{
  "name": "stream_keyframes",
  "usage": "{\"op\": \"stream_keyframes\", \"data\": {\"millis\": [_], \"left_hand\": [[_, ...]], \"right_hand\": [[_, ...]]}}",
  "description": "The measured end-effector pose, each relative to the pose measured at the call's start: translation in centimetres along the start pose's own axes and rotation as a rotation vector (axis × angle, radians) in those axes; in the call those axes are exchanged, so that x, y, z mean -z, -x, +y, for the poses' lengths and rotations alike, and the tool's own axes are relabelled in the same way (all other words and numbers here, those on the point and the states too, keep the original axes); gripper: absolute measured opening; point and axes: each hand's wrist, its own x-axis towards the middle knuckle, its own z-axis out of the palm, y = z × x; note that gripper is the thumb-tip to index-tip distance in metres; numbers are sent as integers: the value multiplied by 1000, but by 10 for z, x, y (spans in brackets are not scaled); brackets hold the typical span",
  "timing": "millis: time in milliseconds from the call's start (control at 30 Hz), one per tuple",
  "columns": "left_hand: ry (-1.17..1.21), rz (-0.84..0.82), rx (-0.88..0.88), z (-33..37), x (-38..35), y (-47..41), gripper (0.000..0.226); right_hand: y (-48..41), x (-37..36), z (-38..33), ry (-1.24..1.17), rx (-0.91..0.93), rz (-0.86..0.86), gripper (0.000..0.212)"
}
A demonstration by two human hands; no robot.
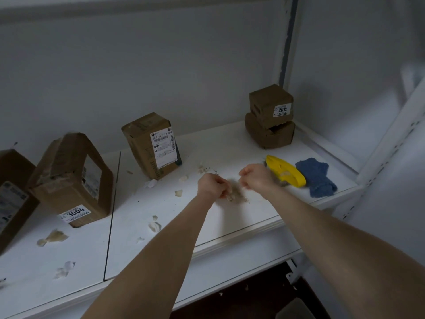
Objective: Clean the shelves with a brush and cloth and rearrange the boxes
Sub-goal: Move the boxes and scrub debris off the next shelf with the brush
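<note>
From the head view, a white shelf [230,143] runs across the middle of the frame, and both arms reach in from the bottom edge to its centre. The left hand [212,186] has its fingers [224,195] curled downward, pinching at a small heap of pale scraps [236,196] lying between the two hands. The right hand [255,177] is clenched just beside that heap. The patch is blurred, so I cannot tell whether it grips anything.

The yellow brush [286,172] lies on the shelf right of centre, close behind the right hand, with the blue cloth [316,178] bunched against its far side; neither is held. A tall box [149,146] stands upright at centre, two small boxes [270,116] are stacked at the upper right, and a dented box labelled 3004 [71,178] leans at the left.

Cleaning looks barely begun. Torn bits [154,225] lie scattered over the shelf's left and middle parts, nothing appears wiped, and the boxes stand unevenly spaced. Gathering, brushing, wiping and rearranging all seem left to do.
</note>
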Motion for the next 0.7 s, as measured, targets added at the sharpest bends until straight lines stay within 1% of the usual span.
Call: {"op": "stream_keyframes", "data": {"millis": [67, 100, 133, 167, 200, 233, 267, 333, 367, 467, 567, 633, 700], "left_hand": [[-92, 24, 7, -3, 5, -4, 16], [-149, 26, 9, -3, 7, -5, 12], [-208, 24, 13, -3, 9, -4, 12], [-265, 18, 24, -3, 9, -3, 15], [-311, 11, 38, -1, 9, -1, 18], [-347, 7, 47, 0, 9, 1, 19], [-378, 6, 47, 2, 8, 3, 20], [-415, -4, 53, 4, 9, 5, 21], [-410, -17, 69, 6, 9, 7, 21], [-372, -36, 107, 6, 10, 8, 20], [-333, -23, 129, 6, 12, 8, 16], [-330, -17, 132, 7, 13, 11, 16], [-333, -14, 124, 9, 14, 14, 14]], "right_hand": [[-4, 17, 1, 414, 118, 313, 24], [-5, 28, 0, 590, 147, 428, 29], [-6, 39, 2, 720, 121, 491, 33], [-7, 49, 6, 799, 35, 494, 40], [-7, 58, 10, 831, -80, 449, 45], [-7, 64, 16, 827, -178, 376, 49], [-7, 69, 22, 802, -229, 291, 49], [-6, 69, 29, 708, -192, 180, 45], [-4, 65, 30, 680, -143, 179, 43], [10, 43, 24, 710, -49, 208, 42], [24, 14, 16, 704, 15, 147, 44], [28, 4, 12, 683, 40, 112, 39], [26, 8, 10, 641, 36, 123, 37]]}}
